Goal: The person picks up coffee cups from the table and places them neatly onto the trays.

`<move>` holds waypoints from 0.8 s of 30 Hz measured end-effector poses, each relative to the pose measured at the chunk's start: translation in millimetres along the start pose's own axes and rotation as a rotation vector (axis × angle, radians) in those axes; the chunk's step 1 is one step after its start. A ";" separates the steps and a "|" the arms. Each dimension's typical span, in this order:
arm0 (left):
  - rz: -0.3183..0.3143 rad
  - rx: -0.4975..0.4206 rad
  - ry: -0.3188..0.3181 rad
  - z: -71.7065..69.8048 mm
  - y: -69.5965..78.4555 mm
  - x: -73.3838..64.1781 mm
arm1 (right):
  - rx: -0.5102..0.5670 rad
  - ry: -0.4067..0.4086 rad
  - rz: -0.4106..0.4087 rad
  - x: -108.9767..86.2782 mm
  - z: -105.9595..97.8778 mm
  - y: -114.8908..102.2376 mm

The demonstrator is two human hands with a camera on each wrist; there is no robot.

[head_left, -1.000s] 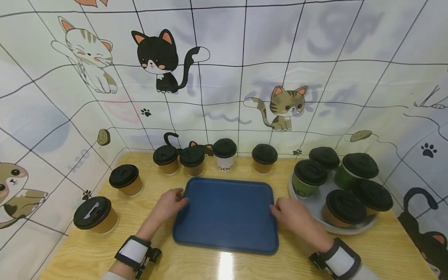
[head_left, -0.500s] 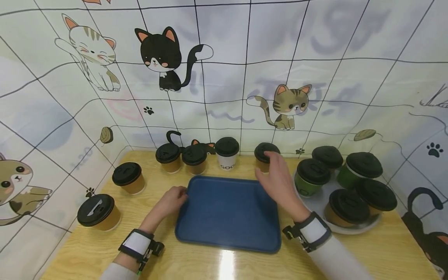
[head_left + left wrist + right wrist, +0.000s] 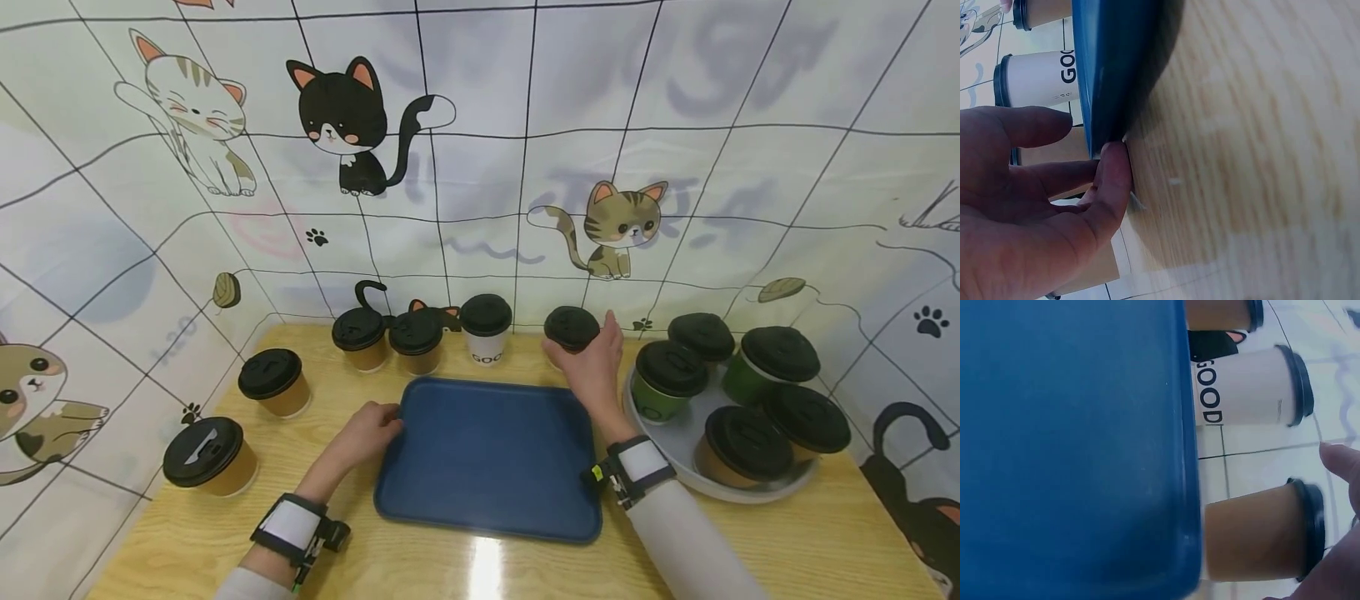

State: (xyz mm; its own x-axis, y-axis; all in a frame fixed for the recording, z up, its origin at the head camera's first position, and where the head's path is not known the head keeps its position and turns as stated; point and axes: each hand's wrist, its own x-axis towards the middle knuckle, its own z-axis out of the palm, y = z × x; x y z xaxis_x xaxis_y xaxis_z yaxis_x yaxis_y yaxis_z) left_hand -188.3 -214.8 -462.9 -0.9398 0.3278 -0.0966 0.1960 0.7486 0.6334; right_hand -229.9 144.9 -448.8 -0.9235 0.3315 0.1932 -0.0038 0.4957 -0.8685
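Observation:
My left hand (image 3: pixel 372 431) is at the left edge of a blue rectangular tray (image 3: pixel 487 458); in the left wrist view its fingertips (image 3: pixel 1114 156) touch the tray's lower edge, the thumb held apart from them. My right hand (image 3: pixel 595 367) reaches past the tray's far right corner, thumb and fingers spread around the black lid of a brown paper cup (image 3: pixel 572 327). The right wrist view has that brown cup (image 3: pixel 1257 534) upright on the table, the thumb (image 3: pixel 1338 459) beside its lid and a gap between hand and cup.
A white cup (image 3: pixel 486 329) and two brown cups (image 3: pixel 416 342) line the back. Two more lidded brown cups (image 3: pixel 275 382) stand at the left. A round white dish (image 3: pixel 678 458) at the right holds several green and brown lidded cups. A cat-patterned cloth (image 3: pixel 480 167) surrounds the wooden table.
My right hand has left the tray's right edge and moved up to the brown cup behind it. The left hand stays at the tray's left edge.

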 end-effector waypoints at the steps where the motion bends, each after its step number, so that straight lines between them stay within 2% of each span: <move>1: -0.002 -0.001 0.001 -0.2 -0.2 -0.2 | 0.029 -0.010 0.032 1.7 0.8 2.3; 5: 0.016 -0.007 0.000 0.3 -2.2 0.4 | 0.139 -0.051 0.112 5.9 4.0 9.7; 10: 0.013 -0.023 -0.006 0.3 -2.2 -0.6 | 0.226 -0.069 0.148 9.0 10.2 17.7; 16: -0.032 -0.064 -0.021 -2.0 0.7 -5.8 | 0.302 -0.074 0.132 11.7 17.2 25.3; 24: -0.065 -0.100 -0.049 -4.1 -0.5 -4.6 | 0.374 -0.065 0.130 14.1 21.3 30.8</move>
State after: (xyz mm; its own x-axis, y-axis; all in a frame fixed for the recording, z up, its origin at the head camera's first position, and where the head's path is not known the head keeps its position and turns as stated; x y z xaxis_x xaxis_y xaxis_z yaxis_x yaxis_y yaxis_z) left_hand -185.2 -219.0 -459.6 -0.9343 0.3103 -0.1756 0.1041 0.7084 0.6981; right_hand -251.2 147.7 -482.5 -0.9478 0.3145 0.0517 -0.0135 0.1226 -0.9924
